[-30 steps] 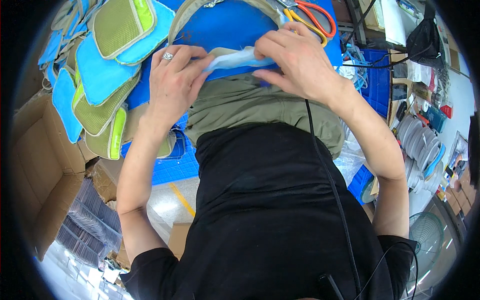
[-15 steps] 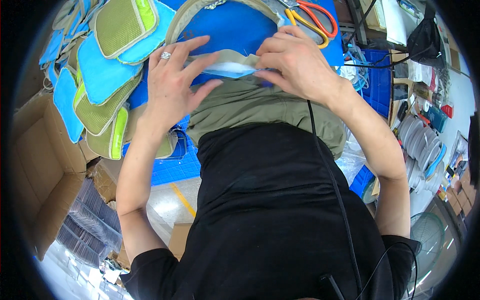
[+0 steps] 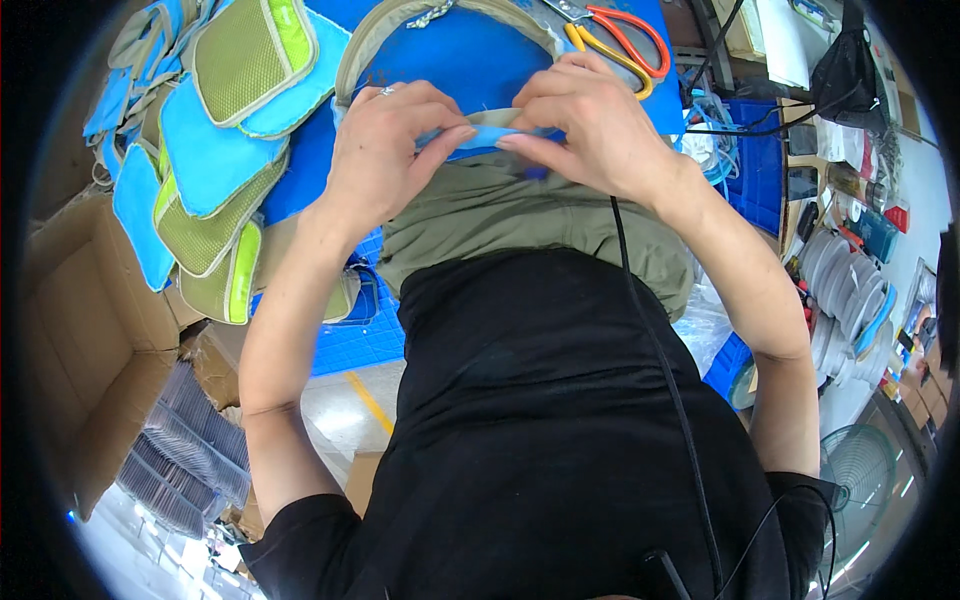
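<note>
Between my two hands stretches a fabric band (image 3: 490, 136), with light blue on its face and olive along its upper edge. My left hand (image 3: 390, 150), with a ring on one finger, is closed on its left part, thumb against fingers. My right hand (image 3: 595, 128) pinches the right part, with its thumb pointing left along the cloth. The two thumb tips are a short way apart. An olive strap (image 3: 352, 50) curves in an arc beyond the hands on the blue tabletop (image 3: 455, 60). Whether the strap joins the band is hidden behind my fingers.
Scissors (image 3: 640, 55) with red and yellow handles lie at the far right of the tabletop. Olive mesh and blue fabric pieces (image 3: 215, 150) are piled at the left. An open cardboard box (image 3: 90, 320) stands below them. A blue crate (image 3: 752, 170) is at the right.
My left hand has moved right and closed its spread fingers onto the band. My right hand stays nearly in place, still pinching the cloth.
</note>
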The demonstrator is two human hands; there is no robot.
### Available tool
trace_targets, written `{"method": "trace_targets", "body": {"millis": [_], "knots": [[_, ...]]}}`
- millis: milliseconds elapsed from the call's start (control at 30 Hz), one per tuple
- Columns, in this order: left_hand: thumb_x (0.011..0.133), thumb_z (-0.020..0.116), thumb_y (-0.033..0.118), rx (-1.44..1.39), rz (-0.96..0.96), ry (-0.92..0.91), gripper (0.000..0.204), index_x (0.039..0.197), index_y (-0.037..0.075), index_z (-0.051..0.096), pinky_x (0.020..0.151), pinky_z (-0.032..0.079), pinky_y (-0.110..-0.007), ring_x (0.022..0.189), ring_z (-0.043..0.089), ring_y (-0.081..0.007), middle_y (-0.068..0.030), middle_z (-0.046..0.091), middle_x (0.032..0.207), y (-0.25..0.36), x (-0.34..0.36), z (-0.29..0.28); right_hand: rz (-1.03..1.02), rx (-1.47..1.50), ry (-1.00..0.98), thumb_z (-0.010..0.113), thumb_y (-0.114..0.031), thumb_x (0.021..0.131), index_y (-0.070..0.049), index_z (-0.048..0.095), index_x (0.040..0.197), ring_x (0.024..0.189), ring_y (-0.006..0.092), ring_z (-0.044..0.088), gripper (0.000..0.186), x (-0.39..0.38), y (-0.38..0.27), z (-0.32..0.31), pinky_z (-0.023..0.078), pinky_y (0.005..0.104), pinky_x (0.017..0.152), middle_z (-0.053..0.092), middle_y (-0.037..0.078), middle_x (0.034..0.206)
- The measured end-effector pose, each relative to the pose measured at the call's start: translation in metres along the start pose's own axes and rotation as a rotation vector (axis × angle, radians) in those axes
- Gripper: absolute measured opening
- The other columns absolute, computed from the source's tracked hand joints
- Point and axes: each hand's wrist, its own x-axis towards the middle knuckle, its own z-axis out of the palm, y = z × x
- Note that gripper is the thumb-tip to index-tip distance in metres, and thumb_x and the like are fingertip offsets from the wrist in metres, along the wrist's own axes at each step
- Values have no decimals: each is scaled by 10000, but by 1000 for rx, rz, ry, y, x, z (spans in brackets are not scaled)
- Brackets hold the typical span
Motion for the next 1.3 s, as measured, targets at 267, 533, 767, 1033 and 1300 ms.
{"method": "trace_targets", "body": {"millis": [267,533,767,1033,1300], "knots": [[865,774,113,-185,-168,-30,87,908,57,723,872,506,-381,941,689,-244,-62,748,1088,4,10,-4,129,93,-4,774,-184,848,-76,646,866,818,298,666,168,10,-3,-2,473,412,875,681,71,802],[860,799,123,-134,-70,-11,151,869,24,685,810,521,-342,838,670,-193,-75,741,918,0,17,-6,170,173,-8,753,-129,845,-37,622,869,816,342,692,162,14,-3,-7,521,416,748,694,116,802],[860,804,44,-381,-169,-34,170,812,12,645,671,499,-253,736,608,-88,-12,664,802,25,27,-69,389,535,63,723,-168,881,-6,707,1072,748,261,702,251,31,-26,-41,528,381,704,720,125,833],[841,795,32,-424,-128,-46,152,919,23,664,788,458,-249,847,565,-78,10,629,864,59,42,-130,363,665,-91,740,-254,892,6,722,953,668,184,597,268,58,-45,-91,469,348,640,695,115,772],[910,771,157,-405,-67,-185,171,915,-4,712,781,456,-290,831,570,-116,-25,620,833,60,44,-139,350,745,-132,736,-257,912,10,705,966,684,130,570,274,51,-45,-98,451,316,630,696,83,792]]}}
